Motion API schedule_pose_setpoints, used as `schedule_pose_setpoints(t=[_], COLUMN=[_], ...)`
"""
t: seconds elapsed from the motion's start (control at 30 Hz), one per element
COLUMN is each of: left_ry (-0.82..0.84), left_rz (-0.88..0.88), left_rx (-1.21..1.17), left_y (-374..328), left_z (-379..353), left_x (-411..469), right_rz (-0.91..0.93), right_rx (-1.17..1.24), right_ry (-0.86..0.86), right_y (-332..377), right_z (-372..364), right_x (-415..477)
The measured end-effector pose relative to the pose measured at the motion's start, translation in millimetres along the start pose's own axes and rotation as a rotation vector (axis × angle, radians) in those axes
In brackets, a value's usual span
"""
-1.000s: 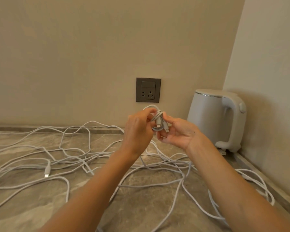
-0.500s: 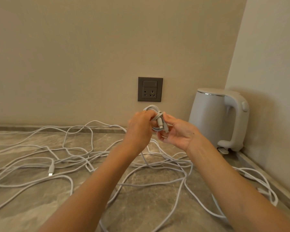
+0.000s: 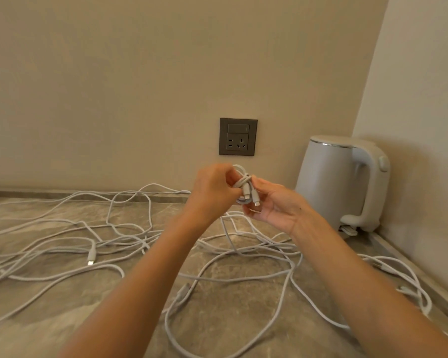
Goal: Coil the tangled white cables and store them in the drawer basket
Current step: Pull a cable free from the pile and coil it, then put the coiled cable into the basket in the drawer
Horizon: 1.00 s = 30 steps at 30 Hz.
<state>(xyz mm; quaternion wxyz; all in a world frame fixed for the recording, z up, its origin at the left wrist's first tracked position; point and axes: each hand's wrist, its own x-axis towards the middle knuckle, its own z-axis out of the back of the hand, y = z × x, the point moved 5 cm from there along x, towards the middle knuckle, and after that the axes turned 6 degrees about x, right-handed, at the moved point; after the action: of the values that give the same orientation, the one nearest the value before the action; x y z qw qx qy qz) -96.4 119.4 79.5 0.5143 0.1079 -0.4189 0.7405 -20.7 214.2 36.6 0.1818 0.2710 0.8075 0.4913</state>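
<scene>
Barely anything shifts: my left hand [image 3: 212,192] and right hand [image 3: 274,205] still pinch the small coil [image 3: 245,188] mid-air, far centre. I judge it nearly bound; the tangled cables [image 3: 130,244] below await, basket unseen.

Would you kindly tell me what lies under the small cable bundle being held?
Beneath the bundle, tangled white cables sprawl on the countertop; both forearms cover parts of the tangle.

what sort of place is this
Probably a home kitchen counter, in a corner: a white electric kettle stands on the stone-look worktop, and a wall socket sits low above it.
</scene>
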Motion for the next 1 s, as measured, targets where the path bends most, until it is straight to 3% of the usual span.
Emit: schedule_pose_setpoints(t=[0.2,0.33,0.53,0.8,1.0], left_ry=[-0.120,-0.023,-0.146,-0.380,-0.479], left_rz=[0.117,0.235,0.348,0.563,0.781], left_rx=[-0.040,-0.045,-0.029,0.141,0.281], left_y=[20.3,39.5,75.1,136.8,165.1], left_z=[29.1,53.8,125.8,257.3,336.4], left_x=[-12.8,-29.7,-77.7,-226.8,-351.4], right_rz=[-0.020,-0.041,-0.146,-0.154,-0.200], right_rx=[-0.065,-0.115,-0.323,-0.648,-0.719], right_ry=[0.015,0.123,0.303,0.673,0.844], right_y=[-5.6,-13.8,-38.1,-134.0,-231.1], right_z=[-17.5,-55.1,-130.2,-281.9,-373.1], right_x=[-6.5,-13.0,-35.5,-103.7,-165.5])
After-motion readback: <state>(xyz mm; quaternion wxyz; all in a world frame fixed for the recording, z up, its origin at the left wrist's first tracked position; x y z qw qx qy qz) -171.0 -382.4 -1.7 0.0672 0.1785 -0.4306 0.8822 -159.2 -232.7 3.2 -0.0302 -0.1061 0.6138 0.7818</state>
